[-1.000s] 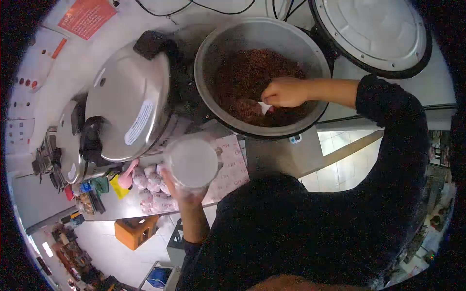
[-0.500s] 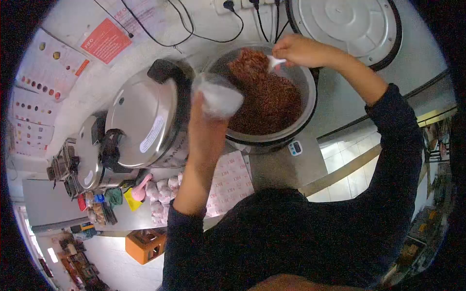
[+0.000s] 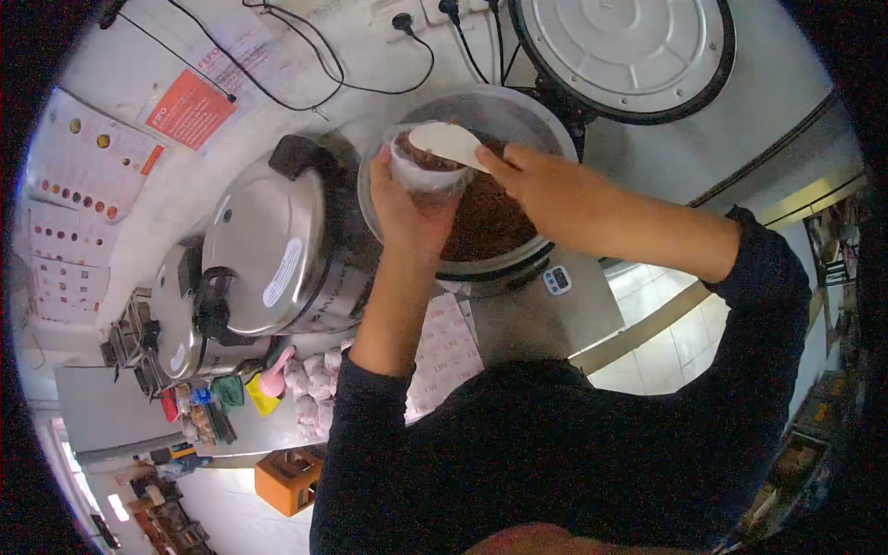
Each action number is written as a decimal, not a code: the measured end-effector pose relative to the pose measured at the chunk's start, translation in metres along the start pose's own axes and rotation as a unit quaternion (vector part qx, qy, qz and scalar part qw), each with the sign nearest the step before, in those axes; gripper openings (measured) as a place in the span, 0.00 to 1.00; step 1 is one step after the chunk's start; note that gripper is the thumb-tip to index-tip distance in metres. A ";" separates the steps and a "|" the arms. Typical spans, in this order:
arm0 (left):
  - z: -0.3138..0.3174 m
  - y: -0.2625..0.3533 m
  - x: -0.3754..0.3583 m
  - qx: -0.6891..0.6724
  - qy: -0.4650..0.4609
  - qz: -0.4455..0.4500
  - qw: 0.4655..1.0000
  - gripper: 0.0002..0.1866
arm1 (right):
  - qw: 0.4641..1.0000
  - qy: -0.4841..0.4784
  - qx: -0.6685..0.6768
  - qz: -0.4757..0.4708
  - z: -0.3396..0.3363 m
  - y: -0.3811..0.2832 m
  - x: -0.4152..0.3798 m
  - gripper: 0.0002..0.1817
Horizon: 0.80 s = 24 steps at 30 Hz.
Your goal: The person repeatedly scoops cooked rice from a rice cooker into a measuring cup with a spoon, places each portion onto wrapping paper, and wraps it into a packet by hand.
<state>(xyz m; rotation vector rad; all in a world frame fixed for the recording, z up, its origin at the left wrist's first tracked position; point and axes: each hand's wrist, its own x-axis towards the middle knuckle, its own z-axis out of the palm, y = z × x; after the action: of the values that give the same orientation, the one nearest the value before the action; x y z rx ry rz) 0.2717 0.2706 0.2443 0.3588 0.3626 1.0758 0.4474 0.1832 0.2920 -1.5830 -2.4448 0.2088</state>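
You hold a cup over the open cooker pot and lay a paddle across its mouth.

Nearest you, a patterned sheet lies on the counter, with a small timer just beyond it. Your left hand rises from there, its fingers wrapped around the clear plastic cup, which sits upright and holds dark reddish grain. Your right hand comes in from the right, fingers pinched on the handle of the white paddle, whose blade rests on the cup's rim. Cup and paddle hang above the pot of the same grain. To the left stands a closed steel cooker; farther back, the raised lid.
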 end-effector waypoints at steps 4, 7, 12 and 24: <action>-0.008 -0.001 -0.007 0.117 -0.040 0.070 0.990 0.27 | 0.998 0.051 -0.012 -0.016 -0.014 0.010 0.004 0.33; -0.007 0.001 -0.005 0.086 -0.003 0.059 0.995 0.27 | 0.998 0.065 0.011 -0.015 -0.008 0.004 0.011 0.34; -0.029 0.009 0.005 0.106 0.025 0.061 0.992 0.27 | 0.997 0.041 0.007 -0.060 0.010 -0.015 0.004 0.29; -0.012 0.035 -0.012 0.040 0.025 0.093 0.995 0.26 | 0.964 -0.002 0.231 0.135 0.034 0.040 0.056 0.30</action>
<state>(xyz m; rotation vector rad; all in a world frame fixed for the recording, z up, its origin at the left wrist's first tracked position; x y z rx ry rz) 0.2335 0.2758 0.2508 0.4432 0.4235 1.2569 0.4519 0.2504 0.2556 -1.6753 -1.9719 0.7645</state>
